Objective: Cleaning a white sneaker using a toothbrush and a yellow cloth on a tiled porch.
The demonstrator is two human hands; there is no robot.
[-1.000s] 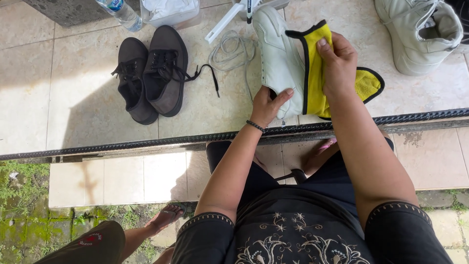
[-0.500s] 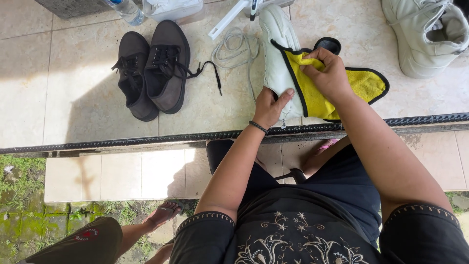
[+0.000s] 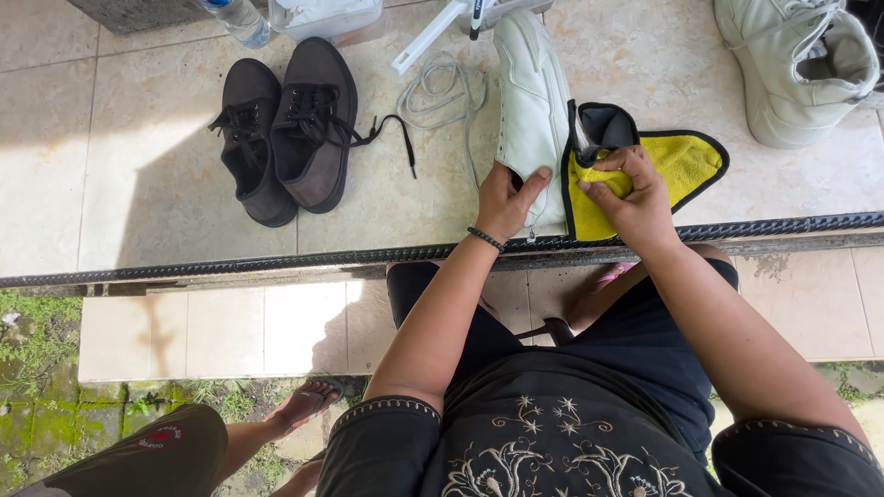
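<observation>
Since half a second ago the right hand [image 3: 635, 198], clenched on the yellow cloth [image 3: 686, 166], slid lower beside the white sneaker [image 3: 532, 110], which lies lengthwise away on the tiled floor [image 3: 138, 166], heel grasped by the left hand [image 3: 505, 201].

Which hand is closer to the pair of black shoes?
The left. The left hand holds the white shoe, which lies beside the black shoes. The right hand is farther off, past the white shoe, gripping the yellow cloth.

Clear plastic pkg [image 3: 327, 17], top edge.
</observation>
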